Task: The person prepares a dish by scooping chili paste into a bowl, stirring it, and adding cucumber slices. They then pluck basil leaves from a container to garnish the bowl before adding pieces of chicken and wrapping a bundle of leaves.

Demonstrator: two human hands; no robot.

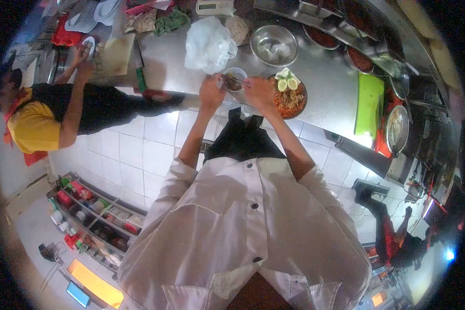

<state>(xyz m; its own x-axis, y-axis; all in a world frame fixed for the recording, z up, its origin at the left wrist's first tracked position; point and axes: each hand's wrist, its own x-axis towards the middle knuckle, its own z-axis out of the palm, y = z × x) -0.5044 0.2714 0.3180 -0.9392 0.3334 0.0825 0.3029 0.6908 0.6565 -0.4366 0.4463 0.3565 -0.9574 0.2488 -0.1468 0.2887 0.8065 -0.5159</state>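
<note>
At the counter's front edge, a small white bowl [237, 71] with brown food in it sits between my two hands. My left hand [212, 94] is closed at the bowl's left rim. A thin metal utensil [239, 80] reaches over the bowl from my right hand [260, 95], whose fingers are closed round it; its exact kind is too small to tell. Just right of that hand lies a round plate [293, 114] of reddish food, topped with brown pieces, a halved boiled egg [288, 83] and something pale. Behind the hands rest a clear plastic bag [207, 44] and a steel mixing bowl [274, 46].
A co-worker in a yellow shirt [36, 121] handles food over a cutting board [116, 56] on the left. A green-handled knife [140, 77] lies beside it. On the right are a green board [369, 103] and a pan [397, 129]. Shelves with containers [98, 217] stand behind me.
</note>
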